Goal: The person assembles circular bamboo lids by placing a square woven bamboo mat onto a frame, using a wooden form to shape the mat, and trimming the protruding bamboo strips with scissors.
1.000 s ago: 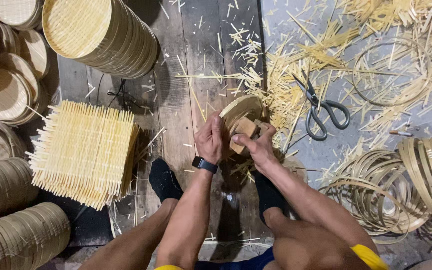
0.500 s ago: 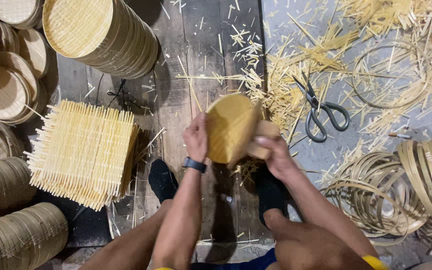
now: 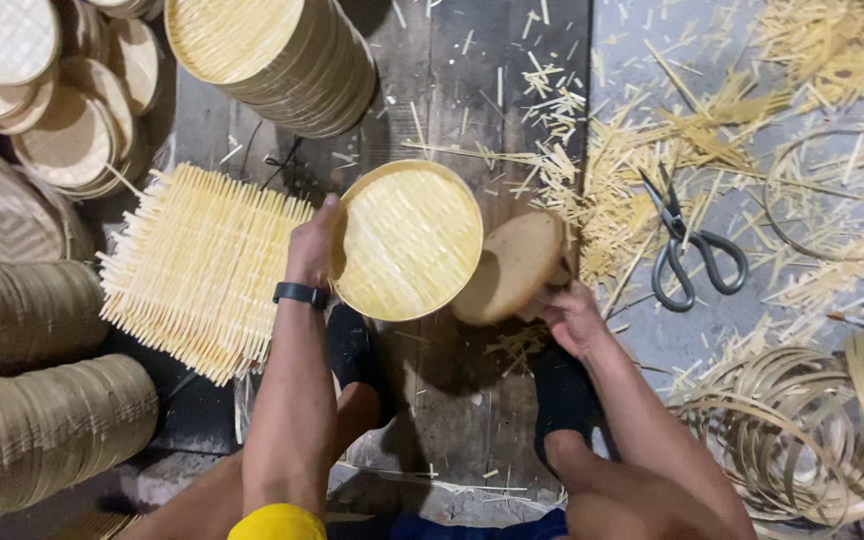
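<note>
Head view: left hand [image 3: 314, 243] grasps round woven tray [image 3: 409, 240] at left rim, tray tilted face-up, centre. Right hand [image 3: 570, 315] clenches wooden disc [image 3: 508, 266], just right of tray, edges near touching.

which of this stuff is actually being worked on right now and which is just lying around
In hand:
- round woven bamboo tray, gripped at its rim by the left hand
- round wooden block, held by the right hand

Lying about:
- scissors on the floor
- stack of woven mats
- stacked trays
- coiled bamboo hoops
- bamboo offcuts
</note>
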